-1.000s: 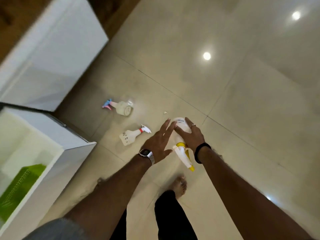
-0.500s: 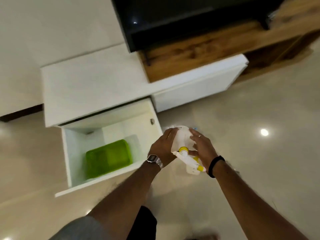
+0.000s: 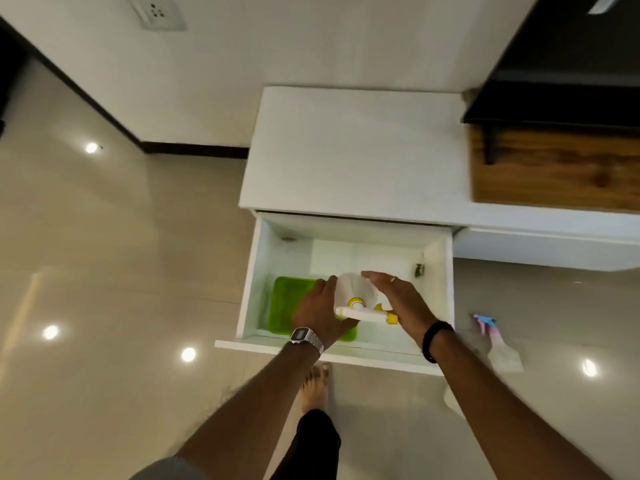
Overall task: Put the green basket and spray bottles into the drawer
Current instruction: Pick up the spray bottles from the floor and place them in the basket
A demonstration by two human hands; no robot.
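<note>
Both hands hold a white bottle [image 3: 353,289] over the open drawer [image 3: 349,355]. The bottle is round and fat, with a yellow ring at its neck, a white spray head and a yellow tip. No writing on it can be read. The left hand [image 3: 320,311] grips its left side and the right hand [image 3: 398,299] presses flat on its right side, so the bottle is squeezed between them. The green basket [image 3: 289,303] lies in the drawer's front left corner, partly hidden under the left hand. A second bottle [image 3: 497,341], with a blue and pink head, lies on the floor [image 3: 104,306] just beside the drawer's right side. It looks blurry.
</note>
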